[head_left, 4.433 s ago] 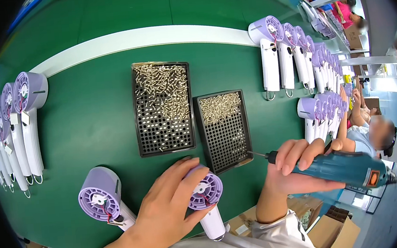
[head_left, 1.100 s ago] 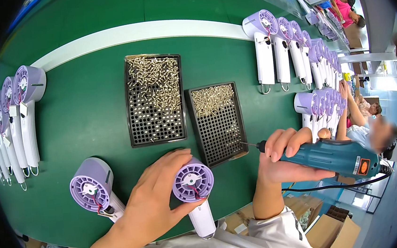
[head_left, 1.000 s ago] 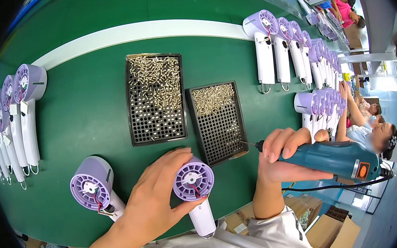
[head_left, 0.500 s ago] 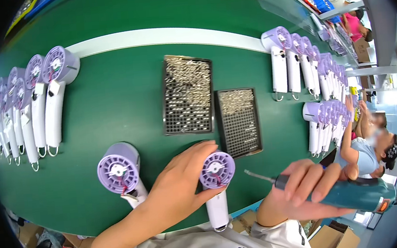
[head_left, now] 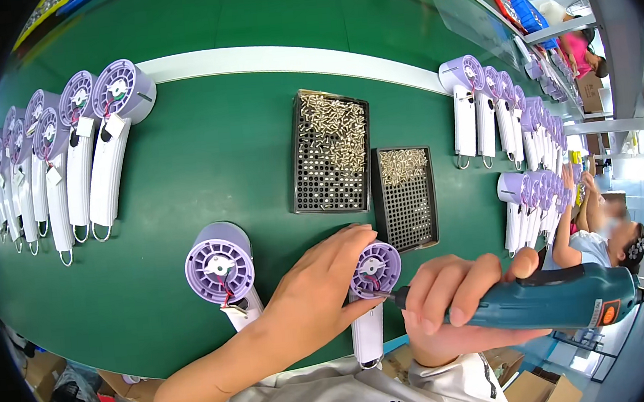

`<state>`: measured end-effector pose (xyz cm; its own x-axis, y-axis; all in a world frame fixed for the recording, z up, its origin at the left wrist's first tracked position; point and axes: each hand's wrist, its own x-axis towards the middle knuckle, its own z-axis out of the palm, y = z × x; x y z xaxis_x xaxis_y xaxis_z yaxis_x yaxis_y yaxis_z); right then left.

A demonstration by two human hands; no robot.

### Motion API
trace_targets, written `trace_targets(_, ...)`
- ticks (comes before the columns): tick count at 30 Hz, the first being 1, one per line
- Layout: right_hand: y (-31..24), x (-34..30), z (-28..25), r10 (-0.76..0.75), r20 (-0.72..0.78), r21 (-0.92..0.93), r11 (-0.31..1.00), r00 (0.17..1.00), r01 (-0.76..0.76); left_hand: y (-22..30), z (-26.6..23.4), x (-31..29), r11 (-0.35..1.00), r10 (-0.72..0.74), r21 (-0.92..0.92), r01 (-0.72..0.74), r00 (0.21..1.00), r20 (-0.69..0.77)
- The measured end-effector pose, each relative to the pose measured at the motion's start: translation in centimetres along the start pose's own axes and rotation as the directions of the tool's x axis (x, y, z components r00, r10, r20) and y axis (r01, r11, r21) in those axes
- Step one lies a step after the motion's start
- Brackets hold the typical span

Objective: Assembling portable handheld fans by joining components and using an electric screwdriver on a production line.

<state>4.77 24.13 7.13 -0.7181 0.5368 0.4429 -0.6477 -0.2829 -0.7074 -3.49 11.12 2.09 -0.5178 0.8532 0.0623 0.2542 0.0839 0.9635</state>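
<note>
— The hair dryer body, where is it now?

— It lies near the front edge of the green tabletop, lilac round end up, white handle pointing back at me. My left hand lies over its left side, fingers curled against the round head, so that grip is closed on it. My right hand is wrapped tight around the teal electric screwdriver.

— What has changed from half a second ago?

— The bit. Back then its tip hung clear of the dryer, off to the right. Now the tip touches the lower right of the round head. My left hand has kept its hold throughout. A second before that, the tip was further away, by the smaller tray.

— And the trays?

— Two black perforated trays side by side, beyond the dryer. The larger tray has a heap of silvery screws across its far half; the near half shows bare holes. The smaller tray, just to its right, has a thinner patch of screws along the far end only.

— Anything else close by?

— A second dryer body just left of my left hand, not touching it. Rows of finished-looking dryers lie at the far left, and more dryers at the right.
</note>
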Motion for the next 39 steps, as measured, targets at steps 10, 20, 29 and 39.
trace_targets(10, 1.8, 0.0, -1.0, 0.046, 0.527, -0.157, 0.987, 0.848, 0.045, -0.8, 0.8, -0.4, 1.0, 0.025, -0.009, -0.025, 0.997, -0.067)
trace_targets(20, 2.5, -1.0, -0.4, 0.021, 0.328, -0.184, 0.982, 0.944, 0.043, -0.7, 0.8, -0.4, 0.996, 0.04, -0.073, -0.045, 0.997, -0.064)
trace_targets(29, 2.1, -1.2, -0.7, 0.007, 0.375, -0.124, 0.991, 0.927, 0.043, -0.8, 0.8, -0.4, 0.998, 0.042, -0.047, -0.043, 0.999, -0.006)
trace_targets(39, -3.8, 3.4, -5.7, -0.436, -0.101, -0.312, 0.867, 0.894, 0.387, 4.4, -1.4, -2.2, 0.92, 0.194, 0.363, -0.148, 0.977, -0.094)
